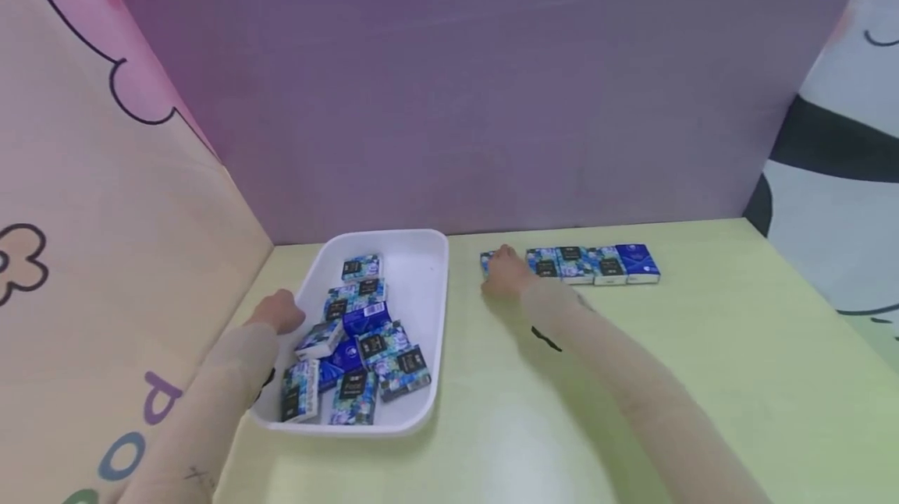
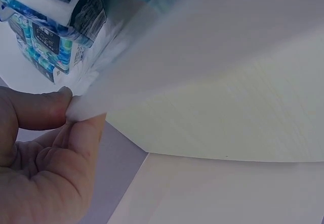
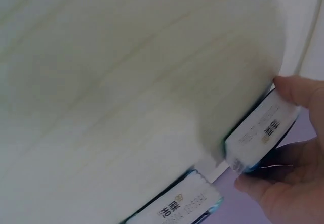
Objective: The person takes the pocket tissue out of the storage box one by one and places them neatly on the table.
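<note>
My left hand pinches the left rim of a white plastic tub, thumb above and fingers below in the left wrist view. Inside the tub lie several pocket tissue packs, some flowered blue with black labels, others plain dark blue, loosely piled. On the table my right hand grips a flowered tissue pack between thumb and fingers. That pack is just left of a row of tissue packs set side by side, with a small gap between. The row's rightmost pack is plain dark blue.
A pale yellow-green table carries everything. Behind it rises a purple panel. On the left is a cream panel with cartoon drawings, close beside my left arm; another printed panel bounds the right side.
</note>
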`<control>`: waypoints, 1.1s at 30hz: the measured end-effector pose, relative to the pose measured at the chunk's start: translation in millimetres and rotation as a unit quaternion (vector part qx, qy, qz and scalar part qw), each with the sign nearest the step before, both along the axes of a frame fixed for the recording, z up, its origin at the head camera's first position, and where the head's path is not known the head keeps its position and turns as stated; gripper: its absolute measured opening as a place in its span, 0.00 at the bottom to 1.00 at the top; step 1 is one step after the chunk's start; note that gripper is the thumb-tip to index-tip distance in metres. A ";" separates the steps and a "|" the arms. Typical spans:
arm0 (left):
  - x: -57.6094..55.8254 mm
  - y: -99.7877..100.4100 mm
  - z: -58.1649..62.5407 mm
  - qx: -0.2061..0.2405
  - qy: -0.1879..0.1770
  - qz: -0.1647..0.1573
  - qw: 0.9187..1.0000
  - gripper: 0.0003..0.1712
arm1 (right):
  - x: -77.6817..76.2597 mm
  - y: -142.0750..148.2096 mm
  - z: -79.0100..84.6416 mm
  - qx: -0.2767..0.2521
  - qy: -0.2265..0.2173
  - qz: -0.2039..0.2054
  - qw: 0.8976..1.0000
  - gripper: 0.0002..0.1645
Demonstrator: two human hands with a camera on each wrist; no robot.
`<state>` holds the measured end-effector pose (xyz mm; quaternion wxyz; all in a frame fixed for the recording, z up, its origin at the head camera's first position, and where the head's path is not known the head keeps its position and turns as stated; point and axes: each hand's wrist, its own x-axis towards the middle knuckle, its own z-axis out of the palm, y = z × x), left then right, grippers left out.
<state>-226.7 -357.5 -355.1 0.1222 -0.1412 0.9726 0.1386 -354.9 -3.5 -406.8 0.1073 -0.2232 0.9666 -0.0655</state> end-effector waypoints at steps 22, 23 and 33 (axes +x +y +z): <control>3.6 1.5 4.6 -0.003 -0.006 -0.001 1.000 0.21 | 23.6 -16.0 -1.1 0.217 0.174 0.083 0.957 0.13; 3.5 1.9 4.6 -0.001 -0.007 0.000 1.000 0.20 | 23.6 -15.8 -0.1 0.220 0.170 0.080 0.957 0.13; 2.0 2.7 3.4 -0.005 -0.004 -0.003 1.000 0.21 | 23.8 -11.3 4.7 0.179 0.123 0.032 0.976 0.16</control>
